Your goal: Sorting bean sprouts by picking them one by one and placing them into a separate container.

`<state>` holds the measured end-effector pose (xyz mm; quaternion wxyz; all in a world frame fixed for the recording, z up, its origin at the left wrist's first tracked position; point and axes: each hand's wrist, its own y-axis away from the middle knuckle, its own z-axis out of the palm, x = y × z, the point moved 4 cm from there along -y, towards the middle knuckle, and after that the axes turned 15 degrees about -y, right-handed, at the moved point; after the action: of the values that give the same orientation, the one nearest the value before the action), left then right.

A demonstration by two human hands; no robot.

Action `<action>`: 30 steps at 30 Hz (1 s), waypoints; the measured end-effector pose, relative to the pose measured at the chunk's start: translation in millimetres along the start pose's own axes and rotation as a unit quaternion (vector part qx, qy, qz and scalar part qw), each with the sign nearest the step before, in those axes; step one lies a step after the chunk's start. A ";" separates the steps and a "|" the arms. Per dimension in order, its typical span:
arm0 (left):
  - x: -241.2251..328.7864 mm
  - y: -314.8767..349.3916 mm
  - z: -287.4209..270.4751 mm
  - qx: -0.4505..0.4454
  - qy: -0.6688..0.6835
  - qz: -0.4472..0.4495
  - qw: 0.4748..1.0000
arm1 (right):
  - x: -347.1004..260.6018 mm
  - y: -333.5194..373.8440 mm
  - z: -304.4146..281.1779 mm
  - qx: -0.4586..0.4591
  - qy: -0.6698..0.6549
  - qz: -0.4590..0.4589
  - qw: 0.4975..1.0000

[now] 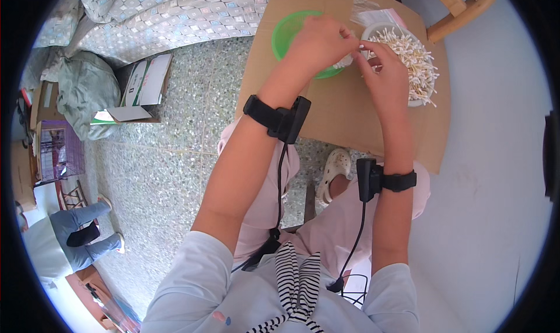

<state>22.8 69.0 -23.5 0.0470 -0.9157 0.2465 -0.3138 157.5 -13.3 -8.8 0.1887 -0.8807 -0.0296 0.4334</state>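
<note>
My left hand (324, 41) reaches over a green bowl (281, 34), its fingers pinched together. Below its fingertips shows a small white bunch (344, 61), too unclear to name. Close against it, my right hand (385, 70) has thumb and forefinger pinched, with the white tip of a cotton swab (361, 46) between them. Just right of that hand stands a whitish bowl (382, 27) heaped with loose cotton swabs (417, 64), their sticks pointing every way.
Brown cardboard (344, 111) covers the table under both bowls. Behind the whitish bowl lies a clear plastic bag (373, 15). A wooden chair (461, 9) stands at the far right, beside the pale wall (496, 158). Another person (70, 234) is off to the left.
</note>
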 end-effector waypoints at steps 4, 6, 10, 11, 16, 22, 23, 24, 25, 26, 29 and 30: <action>-3.9 2.4 -7.5 -0.021 0.067 -0.077 0.995 | 1.4 -0.3 -7.1 0.051 -0.134 0.022 0.990; -0.7 3.0 -10.9 -0.043 0.070 -0.092 0.992 | 6.7 -2.3 -19.5 0.070 -0.155 0.008 0.985; 5.2 3.9 -11.9 -0.053 0.050 -0.072 0.995 | 2.3 -5.7 -26.3 0.026 -0.103 -0.032 0.994; 3.9 4.1 -11.1 -0.043 0.056 -0.069 0.995 | -1.0 -4.7 -21.7 -0.004 -0.090 -0.029 0.996; 2.8 7.5 -9.7 -0.017 0.001 -0.065 0.998 | -1.0 -2.5 -19.5 0.011 -0.057 0.041 0.997; 12.7 11.5 -14.0 -0.014 -0.023 -0.052 0.998 | 45.1 0.5 -54.5 0.006 0.069 0.076 0.995; 14.5 12.5 -15.9 -0.010 -0.041 -0.059 0.997 | 48.8 2.3 -56.3 -0.010 0.141 0.099 0.985; 18.8 12.4 -19.1 -0.010 -0.039 -0.058 0.998 | 48.2 3.2 -56.8 -0.008 0.143 0.099 0.985; 22.9 12.0 -23.0 -0.019 -0.040 -0.070 0.997 | 47.4 4.2 -55.5 -0.012 0.126 0.091 0.988; 24.8 11.3 -24.1 -0.029 -0.041 -0.082 0.995 | 46.8 4.8 -53.7 -0.016 0.110 0.084 0.990; 19.5 11.6 -19.0 0.063 -0.041 -0.032 0.997 | 47.6 -0.8 -40.9 -0.044 0.125 0.086 0.987; 20.2 11.5 -18.6 0.062 -0.040 -0.031 0.997 | 47.9 -1.7 -38.6 -0.043 0.126 0.087 0.987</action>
<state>20.6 50.5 -0.3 0.1035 -0.9302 0.1957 -0.2928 217.5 -13.2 -22.9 0.1139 -0.9347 0.0527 0.3326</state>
